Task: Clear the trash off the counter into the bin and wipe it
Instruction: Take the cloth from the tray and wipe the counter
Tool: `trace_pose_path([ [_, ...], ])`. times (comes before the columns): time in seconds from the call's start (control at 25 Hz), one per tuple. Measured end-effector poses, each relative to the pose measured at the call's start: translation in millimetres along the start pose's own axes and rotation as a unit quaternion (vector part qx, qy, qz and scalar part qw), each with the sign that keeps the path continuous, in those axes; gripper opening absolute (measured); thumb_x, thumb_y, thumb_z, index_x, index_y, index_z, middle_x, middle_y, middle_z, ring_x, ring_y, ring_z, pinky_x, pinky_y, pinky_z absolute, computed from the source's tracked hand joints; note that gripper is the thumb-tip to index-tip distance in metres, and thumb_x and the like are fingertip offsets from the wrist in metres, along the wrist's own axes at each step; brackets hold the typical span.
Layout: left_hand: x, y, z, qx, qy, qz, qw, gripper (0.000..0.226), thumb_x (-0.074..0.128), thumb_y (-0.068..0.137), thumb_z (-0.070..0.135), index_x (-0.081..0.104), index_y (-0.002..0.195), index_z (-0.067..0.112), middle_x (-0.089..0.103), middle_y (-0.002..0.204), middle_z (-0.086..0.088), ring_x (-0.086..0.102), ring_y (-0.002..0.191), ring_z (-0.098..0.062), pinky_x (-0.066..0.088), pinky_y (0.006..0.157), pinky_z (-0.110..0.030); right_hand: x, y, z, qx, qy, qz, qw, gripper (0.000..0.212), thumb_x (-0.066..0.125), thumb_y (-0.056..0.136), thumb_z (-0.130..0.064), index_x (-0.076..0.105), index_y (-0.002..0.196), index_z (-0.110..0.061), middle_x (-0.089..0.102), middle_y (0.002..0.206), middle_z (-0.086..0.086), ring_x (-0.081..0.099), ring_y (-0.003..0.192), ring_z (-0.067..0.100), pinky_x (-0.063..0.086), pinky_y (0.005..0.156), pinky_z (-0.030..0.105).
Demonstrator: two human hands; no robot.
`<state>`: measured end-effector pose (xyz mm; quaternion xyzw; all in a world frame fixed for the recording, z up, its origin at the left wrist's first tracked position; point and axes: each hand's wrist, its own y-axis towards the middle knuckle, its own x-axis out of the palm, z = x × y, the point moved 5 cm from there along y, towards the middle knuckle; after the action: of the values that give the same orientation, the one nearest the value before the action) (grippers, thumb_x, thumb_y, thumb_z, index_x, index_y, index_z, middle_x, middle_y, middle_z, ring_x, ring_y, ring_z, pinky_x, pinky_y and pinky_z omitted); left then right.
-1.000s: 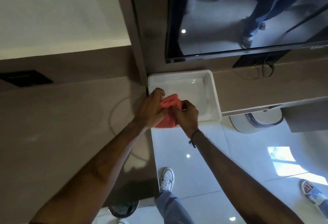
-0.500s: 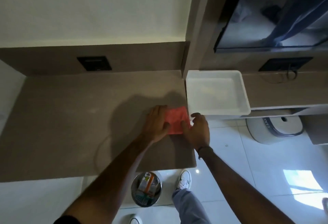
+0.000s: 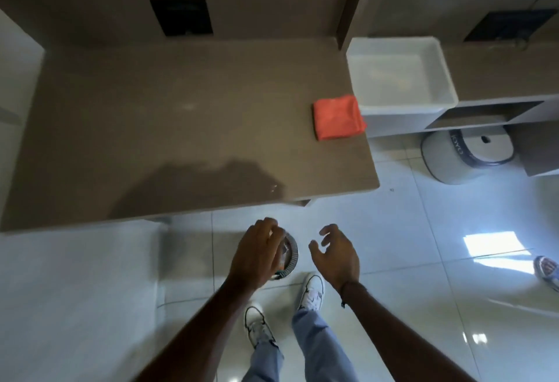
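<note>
A person's empty, open hands, left [image 3: 257,253] and right [image 3: 335,256], hover over the floor bin [image 3: 291,256]. Folded red cloth [image 3: 338,118] sits at the counter's [image 3: 181,127] three o'clock edge, overhanging slightly; a bump could drop it.

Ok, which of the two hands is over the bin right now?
The left hand: it covers most of the round metal bin on the floor. The right hand hangs open beside it, over bare tile.

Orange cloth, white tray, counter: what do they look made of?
Orange cloth: soft fabric, folded with creased, rounded edges, matte. White tray: probably smooth plastic, rigid thin walls; could be enamel. Counter: brown slab with faint sheen and reflections, likely laminate or stone.
</note>
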<state>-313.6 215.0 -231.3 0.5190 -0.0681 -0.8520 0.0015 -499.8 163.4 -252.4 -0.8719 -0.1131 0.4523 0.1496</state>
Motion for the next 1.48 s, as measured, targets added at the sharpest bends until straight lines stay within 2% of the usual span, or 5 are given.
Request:
trace_pose_path([
  [0.4, 297.0, -104.2, -186.3, -0.466, -0.098, -0.136, 0.869, 0.042, 0.064, 0.095, 0.018, 0.053, 0.13, -0.004, 0.058, 0.131, -0.027, 0.056, 0.123, -0.044, 0.052, 0.096, -0.05, 270.6, 87.2, 199.5, 0.198, 0.02, -0.138, 0.97, 0.053, 0.066, 0.081, -0.045, 0.061, 0.123, -0.012, 0.075, 0.105, 0.009, 0.066, 0.108, 0.029, 0.05, 0.085, 0.032],
  [0.64, 367.8, -129.4, -225.2, -0.525, -0.185, -0.226, 0.799, 0.045, 0.076, 0.085, 0.027, 0.063, 0.118, -0.001, 0.077, 0.111, -0.027, 0.076, 0.098, -0.043, 0.065, 0.088, -0.051, 330.2, 101.8, 232.5, 0.22, -0.005, -0.137, 0.966, 0.025, 0.061, 0.078, -0.018, 0.071, 0.099, -0.008, 0.075, 0.103, 0.019, 0.068, 0.099, 0.038, 0.053, 0.077, 0.034],
  [1.12, 68.8, -136.8, -74.6, -0.557, -0.401, -0.2, 0.699, 0.036, 0.066, 0.088, 0.044, 0.063, 0.123, 0.038, 0.078, 0.114, -0.01, 0.082, 0.081, -0.033, 0.068, 0.065, -0.054, 85.4, -22.1, 62.1, 0.148, 0.005, -0.241, 0.959, 0.034, 0.07, 0.082, -0.021, 0.072, 0.115, -0.015, 0.078, 0.098, 0.01, 0.073, 0.094, 0.022, 0.057, 0.085, 0.032],
  [1.28, 2.7, -117.8, -46.0, -0.552, -0.381, -0.184, 0.718, 0.049, 0.062, 0.094, 0.034, 0.055, 0.14, 0.021, 0.066, 0.135, -0.017, 0.069, 0.117, -0.043, 0.062, 0.093, -0.061, -2.2, -31.9, -10.6, 0.034, -0.035, -0.157, 0.986, 0.041, 0.067, 0.085, -0.038, 0.066, 0.123, -0.022, 0.078, 0.107, 0.0, 0.07, 0.103, 0.02, 0.053, 0.091, 0.03],
  [1.48, -16.4, -103.0, -32.1, -0.605, -0.388, -0.142, 0.681, 0.046, 0.062, 0.099, 0.033, 0.05, 0.14, 0.018, 0.061, 0.138, -0.024, 0.07, 0.109, -0.048, 0.065, 0.074, -0.065, -81.9, -1.2, -79.5, -0.182, -0.084, 0.04, 0.979, 0.027, 0.06, 0.082, -0.035, 0.07, 0.104, -0.023, 0.075, 0.09, -0.008, 0.07, 0.085, 0.018, 0.056, 0.071, 0.031],
])
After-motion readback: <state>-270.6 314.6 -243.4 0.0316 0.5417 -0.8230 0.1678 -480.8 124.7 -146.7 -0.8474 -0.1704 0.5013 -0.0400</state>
